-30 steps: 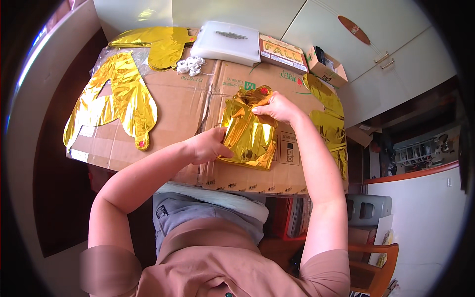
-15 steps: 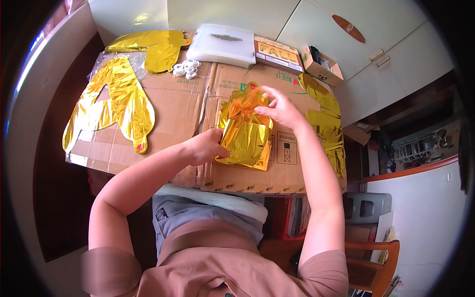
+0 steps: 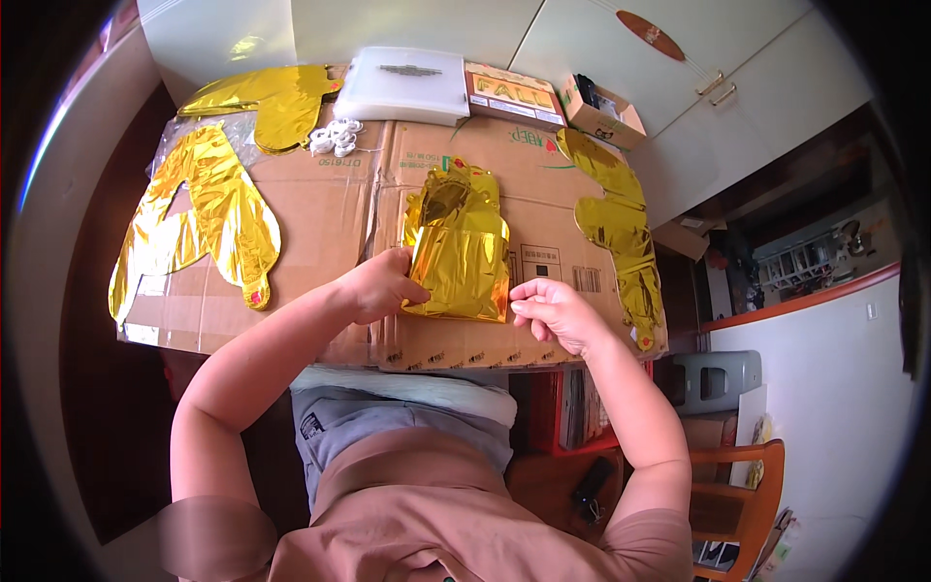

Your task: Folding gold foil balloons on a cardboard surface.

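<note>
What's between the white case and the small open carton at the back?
A flat printed box sits between the white case and open carton, in the head view.

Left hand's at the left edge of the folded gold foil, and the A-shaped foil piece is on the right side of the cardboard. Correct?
Not quite: the A-shaped foil piece is on the left side of the cardboard, per the head view. The left hand is at the left edge of the folded gold foil, as stated.
</note>
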`<control>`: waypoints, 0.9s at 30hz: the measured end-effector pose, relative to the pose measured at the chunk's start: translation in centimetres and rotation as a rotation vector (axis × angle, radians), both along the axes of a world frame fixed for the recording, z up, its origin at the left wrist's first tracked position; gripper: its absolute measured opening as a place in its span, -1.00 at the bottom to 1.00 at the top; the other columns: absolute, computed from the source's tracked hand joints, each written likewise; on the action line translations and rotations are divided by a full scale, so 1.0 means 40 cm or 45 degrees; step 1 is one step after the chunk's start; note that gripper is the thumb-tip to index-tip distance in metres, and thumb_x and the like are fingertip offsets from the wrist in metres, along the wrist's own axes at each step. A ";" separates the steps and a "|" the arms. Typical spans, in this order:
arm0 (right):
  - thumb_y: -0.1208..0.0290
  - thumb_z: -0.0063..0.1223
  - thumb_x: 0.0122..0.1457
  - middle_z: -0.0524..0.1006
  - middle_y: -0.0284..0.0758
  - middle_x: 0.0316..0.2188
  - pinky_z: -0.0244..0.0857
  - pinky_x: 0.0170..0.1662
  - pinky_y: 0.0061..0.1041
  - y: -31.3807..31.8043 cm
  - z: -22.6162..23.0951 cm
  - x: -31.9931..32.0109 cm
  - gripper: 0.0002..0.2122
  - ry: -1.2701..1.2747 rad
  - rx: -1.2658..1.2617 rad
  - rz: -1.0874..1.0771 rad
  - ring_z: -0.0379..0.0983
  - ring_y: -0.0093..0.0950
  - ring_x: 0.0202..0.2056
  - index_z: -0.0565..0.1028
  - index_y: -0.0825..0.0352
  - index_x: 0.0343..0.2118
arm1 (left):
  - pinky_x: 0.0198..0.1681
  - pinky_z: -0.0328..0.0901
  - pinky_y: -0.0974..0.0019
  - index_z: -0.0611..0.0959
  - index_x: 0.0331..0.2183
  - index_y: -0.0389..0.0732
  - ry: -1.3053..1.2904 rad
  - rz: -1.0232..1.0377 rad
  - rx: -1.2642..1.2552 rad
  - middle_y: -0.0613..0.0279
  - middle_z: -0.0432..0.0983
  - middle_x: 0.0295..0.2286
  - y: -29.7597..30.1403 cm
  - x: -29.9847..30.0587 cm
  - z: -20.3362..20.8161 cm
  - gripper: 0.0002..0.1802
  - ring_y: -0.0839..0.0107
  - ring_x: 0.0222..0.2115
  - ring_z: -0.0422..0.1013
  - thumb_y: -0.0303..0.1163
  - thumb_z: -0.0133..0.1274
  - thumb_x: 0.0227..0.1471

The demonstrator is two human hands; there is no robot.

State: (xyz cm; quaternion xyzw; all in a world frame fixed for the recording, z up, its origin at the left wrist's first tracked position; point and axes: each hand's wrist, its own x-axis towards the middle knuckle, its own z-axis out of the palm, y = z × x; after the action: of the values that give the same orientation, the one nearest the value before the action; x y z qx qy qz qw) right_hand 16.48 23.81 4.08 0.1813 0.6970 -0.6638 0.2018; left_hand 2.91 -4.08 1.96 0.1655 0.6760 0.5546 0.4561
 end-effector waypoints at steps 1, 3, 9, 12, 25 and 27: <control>0.38 0.20 0.23 0.55 -0.36 -0.46 0.21 -0.60 -0.75 -0.004 -0.004 -0.006 -0.76 -0.016 -0.030 0.001 0.33 -0.74 -0.66 0.49 0.39 -0.14 | -0.46 0.24 0.46 0.52 -0.12 -0.30 0.000 0.012 0.023 0.33 0.50 -0.38 -0.003 -0.003 -0.021 -0.66 0.60 -0.48 0.35 -0.54 0.19 0.03; 0.40 0.21 0.22 0.55 -0.35 -0.50 0.17 -0.63 -0.74 0.004 -0.011 -0.011 -0.80 -0.062 -0.087 0.009 0.31 -0.74 -0.69 0.49 0.38 -0.18 | -0.45 0.26 0.46 0.52 -0.10 -0.30 0.003 -0.010 -0.024 0.34 0.50 -0.37 0.000 -0.001 0.009 -0.65 0.60 -0.46 0.36 -0.55 0.18 0.03; 0.42 0.22 0.20 0.56 -0.36 -0.51 0.12 -0.66 -0.74 0.005 -0.016 -0.017 -0.80 -0.048 -0.092 -0.059 0.30 -0.74 -0.71 0.48 0.35 -0.18 | -0.48 0.23 0.41 0.53 -0.13 -0.29 -0.083 0.034 0.140 0.34 0.44 -0.46 -0.005 -0.005 -0.054 -0.69 0.57 -0.51 0.29 -0.50 0.18 0.04; 0.43 0.22 0.20 0.57 -0.34 -0.49 0.14 -0.67 -0.75 0.012 -0.007 -0.024 -0.78 -0.019 -0.089 -0.125 0.31 -0.73 -0.72 0.46 0.35 -0.16 | -0.50 0.21 0.42 0.54 -0.13 -0.28 -0.042 0.006 0.080 0.35 0.44 -0.47 -0.004 -0.007 -0.047 -0.69 0.59 -0.55 0.27 -0.50 0.18 0.04; 0.36 0.22 0.22 0.60 -0.35 -0.49 0.04 -0.69 -0.78 0.000 -0.007 -0.028 -0.80 -0.178 -0.176 0.140 0.32 -0.77 -0.72 0.52 0.33 -0.17 | -0.60 0.14 0.44 0.53 -0.06 -0.27 -0.108 0.068 0.071 0.34 0.48 -0.46 -0.002 -0.004 -0.044 -0.60 0.61 -0.63 0.23 -0.55 0.17 0.01; 0.34 0.22 0.21 0.60 -0.36 -0.50 0.02 -0.69 -0.78 -0.009 0.009 -0.027 -0.79 -0.237 -0.120 0.183 0.32 -0.77 -0.72 0.52 0.32 -0.17 | -0.60 0.14 0.45 0.52 -0.05 -0.27 -0.125 0.078 0.114 0.33 0.49 -0.44 -0.004 -0.001 -0.048 -0.59 0.61 -0.63 0.23 -0.57 0.16 0.01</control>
State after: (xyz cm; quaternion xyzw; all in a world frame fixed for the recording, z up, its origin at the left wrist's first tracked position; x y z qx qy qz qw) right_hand 15.41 23.47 4.43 0.1822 0.6545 -0.6599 0.3210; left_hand 2.85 -4.23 0.03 0.1376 0.6321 0.6054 0.4637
